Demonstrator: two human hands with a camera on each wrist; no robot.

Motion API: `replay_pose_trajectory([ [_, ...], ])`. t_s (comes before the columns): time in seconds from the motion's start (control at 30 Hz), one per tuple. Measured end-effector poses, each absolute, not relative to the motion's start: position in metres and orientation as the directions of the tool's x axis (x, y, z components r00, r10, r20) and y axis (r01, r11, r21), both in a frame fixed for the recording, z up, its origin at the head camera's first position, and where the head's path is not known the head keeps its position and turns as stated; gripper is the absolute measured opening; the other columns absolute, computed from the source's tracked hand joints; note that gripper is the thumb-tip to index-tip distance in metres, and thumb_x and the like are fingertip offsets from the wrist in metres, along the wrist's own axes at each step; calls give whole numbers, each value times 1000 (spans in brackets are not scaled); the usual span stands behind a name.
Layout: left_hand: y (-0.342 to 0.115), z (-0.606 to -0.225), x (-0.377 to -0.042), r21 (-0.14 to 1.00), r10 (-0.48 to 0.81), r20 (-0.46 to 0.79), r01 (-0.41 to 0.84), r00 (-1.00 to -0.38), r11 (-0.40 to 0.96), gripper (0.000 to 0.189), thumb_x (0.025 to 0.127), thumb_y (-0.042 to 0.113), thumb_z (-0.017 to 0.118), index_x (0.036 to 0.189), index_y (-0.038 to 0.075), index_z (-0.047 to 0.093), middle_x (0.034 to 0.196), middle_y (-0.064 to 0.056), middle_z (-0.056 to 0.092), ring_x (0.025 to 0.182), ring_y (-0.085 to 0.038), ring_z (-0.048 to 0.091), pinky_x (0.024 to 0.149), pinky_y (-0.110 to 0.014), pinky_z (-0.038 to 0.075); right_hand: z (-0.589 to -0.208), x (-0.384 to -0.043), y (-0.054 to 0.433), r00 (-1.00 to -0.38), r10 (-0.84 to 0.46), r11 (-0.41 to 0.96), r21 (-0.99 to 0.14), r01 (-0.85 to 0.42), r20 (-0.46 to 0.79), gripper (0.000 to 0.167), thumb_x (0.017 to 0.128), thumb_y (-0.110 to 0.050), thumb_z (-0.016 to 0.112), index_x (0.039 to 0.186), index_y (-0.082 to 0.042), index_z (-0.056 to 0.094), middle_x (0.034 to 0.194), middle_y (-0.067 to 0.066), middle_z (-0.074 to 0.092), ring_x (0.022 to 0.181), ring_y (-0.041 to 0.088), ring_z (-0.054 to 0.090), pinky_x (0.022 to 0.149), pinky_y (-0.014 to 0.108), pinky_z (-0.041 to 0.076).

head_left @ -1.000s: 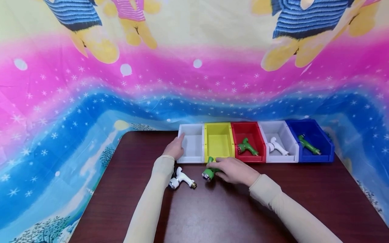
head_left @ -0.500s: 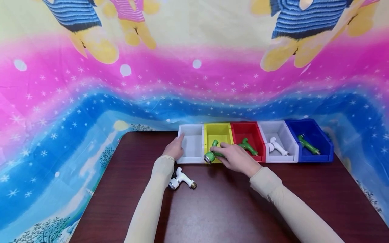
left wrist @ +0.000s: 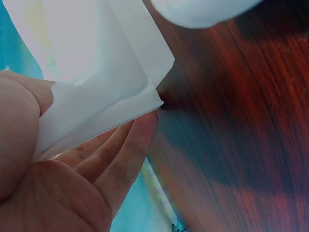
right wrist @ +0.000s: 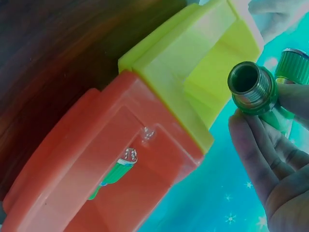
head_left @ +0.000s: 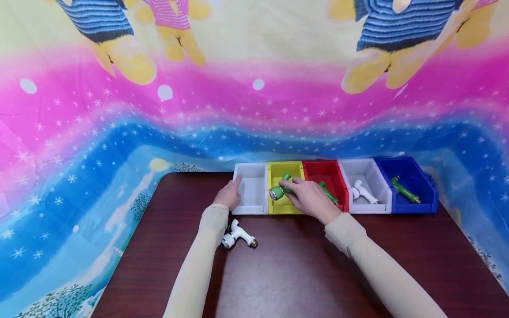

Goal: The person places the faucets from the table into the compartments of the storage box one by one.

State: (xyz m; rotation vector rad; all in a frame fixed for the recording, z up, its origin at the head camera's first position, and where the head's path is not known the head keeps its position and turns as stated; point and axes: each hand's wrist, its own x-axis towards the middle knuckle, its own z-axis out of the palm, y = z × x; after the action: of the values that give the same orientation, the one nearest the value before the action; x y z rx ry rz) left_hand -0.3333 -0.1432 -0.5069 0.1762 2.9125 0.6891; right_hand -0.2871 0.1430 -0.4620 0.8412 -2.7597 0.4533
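Observation:
In the head view my right hand (head_left: 314, 198) pinches a green faucet (head_left: 280, 191) over the yellow bin (head_left: 287, 164). The right wrist view shows the faucet's threaded metal end (right wrist: 251, 87) between thumb and fingers, raised beside the yellow and red bins. My left hand (head_left: 227, 195) grips the side wall of the leftmost white bin (head_left: 250, 209); in the left wrist view the thumb lies on one side of that wall and straight fingers (left wrist: 128, 150) on the other. A white faucet (head_left: 240, 232) with a brass end lies on the table, partly behind the left sleeve.
Right of the yellow bin stand a red bin (head_left: 345, 207) with a green faucet (head_left: 329, 194) partly hidden by my right hand, a second white bin (head_left: 371, 164) with a white faucet (head_left: 362, 193), and a blue bin (head_left: 427, 194) with a green faucet (head_left: 405, 191). A printed cloth (head_left: 222, 110) hangs behind.
My right hand has lifted the green faucet from the table in front of the bins and carried it up and forward over the yellow bin. The left hand keeps its place on the white bin.

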Motion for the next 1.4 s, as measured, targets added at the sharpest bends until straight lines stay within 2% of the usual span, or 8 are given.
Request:
replay_pose_trajectory([
  [0.23,-143,-507,-335,451,150,-125,79,-981,889,72,104,5,53,167,19,23,165,-17,37,143,-34,50,116,-49,45,-465,-297,145,-803,-497,797,-193,-573,328,49,90,-17,81,137,-19,68,99,9,68,65,15,58,64,34,60],
  [0.43,-143,-508,-335,448,148,-126,77,-981,891,71,104,5,52,167,19,22,166,-17,36,145,-34,48,117,-49,43,-468,-305,143,-810,-479,815,-172,-554,340,50,89,-15,81,138,-17,67,104,12,70,64,17,58,61,35,59],
  [0.73,-142,-506,-333,452,145,-135,69,-980,890,71,105,6,51,168,21,21,168,-17,32,147,-34,46,119,-50,42,-471,-312,142,-822,-448,842,-144,-520,351,52,88,-16,82,138,-18,68,100,12,69,65,19,58,60,35,58],
  [1.0,-143,-505,-333,440,144,-135,71,-980,895,71,105,5,51,168,21,20,167,-17,34,144,-34,48,117,-50,44,-478,-317,146,-828,-426,852,-146,-502,364,58,83,-17,87,138,-19,68,104,13,70,88,26,63,72,42,62],
  [1.13,-142,-505,-333,437,146,-133,74,-980,896,71,105,5,52,168,20,21,165,-17,36,141,-34,51,115,-49,45,-482,-318,149,-821,-434,850,-131,-509,372,59,83,-18,87,138,-19,68,102,13,70,93,27,62,77,43,62],
  [1.4,-142,-505,-333,434,140,-126,73,-982,898,71,105,6,53,167,20,22,162,-18,41,138,-34,55,114,-49,47,-486,-320,151,-784,-482,849,-12,-528,391,55,84,-24,87,136,-18,70,99,14,73,96,30,56,84,42,52],
])
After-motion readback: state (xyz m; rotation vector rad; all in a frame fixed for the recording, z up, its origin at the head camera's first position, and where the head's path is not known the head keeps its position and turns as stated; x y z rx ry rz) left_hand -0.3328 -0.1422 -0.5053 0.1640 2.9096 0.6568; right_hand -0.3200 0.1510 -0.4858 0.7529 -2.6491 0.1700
